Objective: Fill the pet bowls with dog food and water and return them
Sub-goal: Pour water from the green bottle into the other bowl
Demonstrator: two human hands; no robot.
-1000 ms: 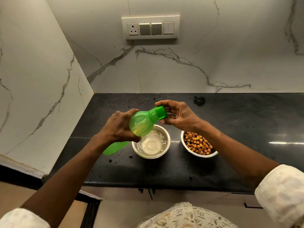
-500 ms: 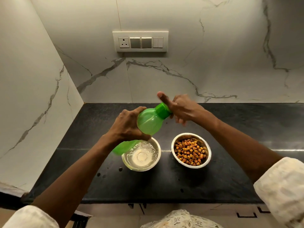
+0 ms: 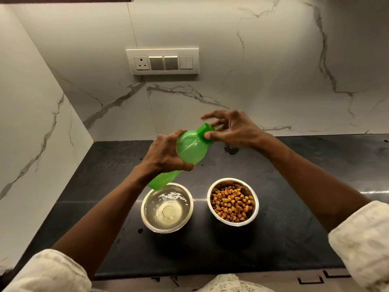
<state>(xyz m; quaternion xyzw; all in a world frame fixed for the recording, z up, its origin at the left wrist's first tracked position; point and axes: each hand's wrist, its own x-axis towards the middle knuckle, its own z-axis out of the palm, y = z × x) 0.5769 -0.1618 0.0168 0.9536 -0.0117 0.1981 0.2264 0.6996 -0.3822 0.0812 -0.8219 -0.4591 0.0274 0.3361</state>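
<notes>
Step in hand, as judged: bottle being capped, pour done. Green bottle (image 3: 190, 147) is gripped round its body by the left hand (image 3: 166, 153) fingers, tilted. Its cap (image 3: 205, 131) is pinched by the right hand (image 3: 235, 131) thumb and fingers, index splayed. 2 filled bowls are set on the table (image 3: 294, 186) below the fingers: water bowl (image 3: 143, 209) under the left, kibble bowl (image 3: 208, 199) under the right. Next: cap tightened, bottle set down, bowls carried back level.
</notes>
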